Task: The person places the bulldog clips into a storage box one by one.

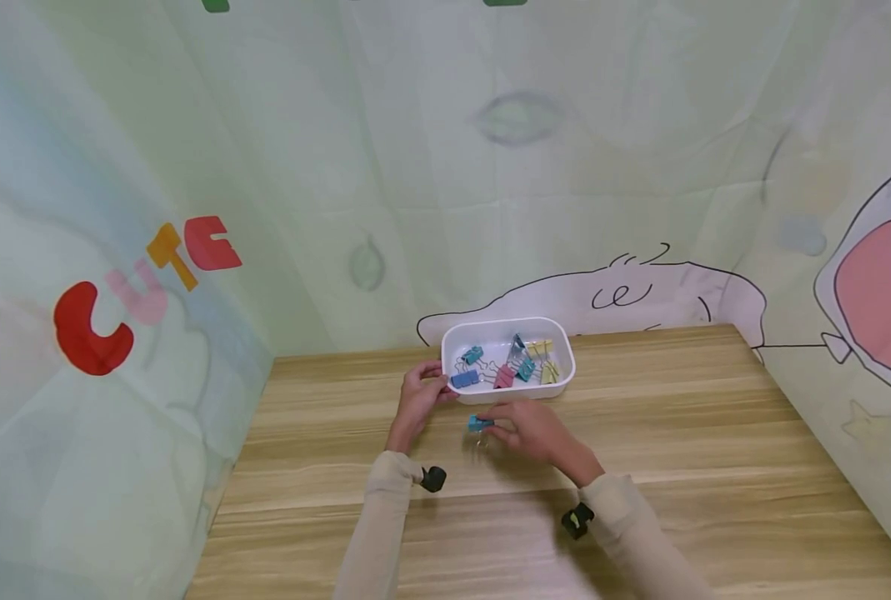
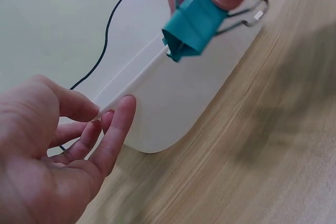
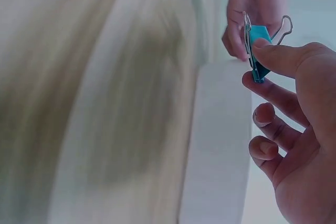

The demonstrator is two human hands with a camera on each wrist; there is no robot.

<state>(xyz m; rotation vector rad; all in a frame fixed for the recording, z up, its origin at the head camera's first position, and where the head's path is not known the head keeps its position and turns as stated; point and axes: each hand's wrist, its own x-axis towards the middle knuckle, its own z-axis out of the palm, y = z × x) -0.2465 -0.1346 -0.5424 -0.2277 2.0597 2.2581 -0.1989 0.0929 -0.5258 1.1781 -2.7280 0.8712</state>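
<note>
My right hand pinches a teal binder clip between thumb and index finger, just in front of a white tray. In the right wrist view both wire handles of the binder clip stick out, and the other fingers are bent away from it. At the tray's front left corner, my left hand holds the rim, its thumb on one side and fingers on the other. Several binder clips lie inside, among them a blue one, a pink one and a yellow one.
The tray stands at the back of a wooden table, close to a printed cloth backdrop. The cloth also hangs along the left and right sides. Dark wrist cameras sit at both sleeve cuffs.
</note>
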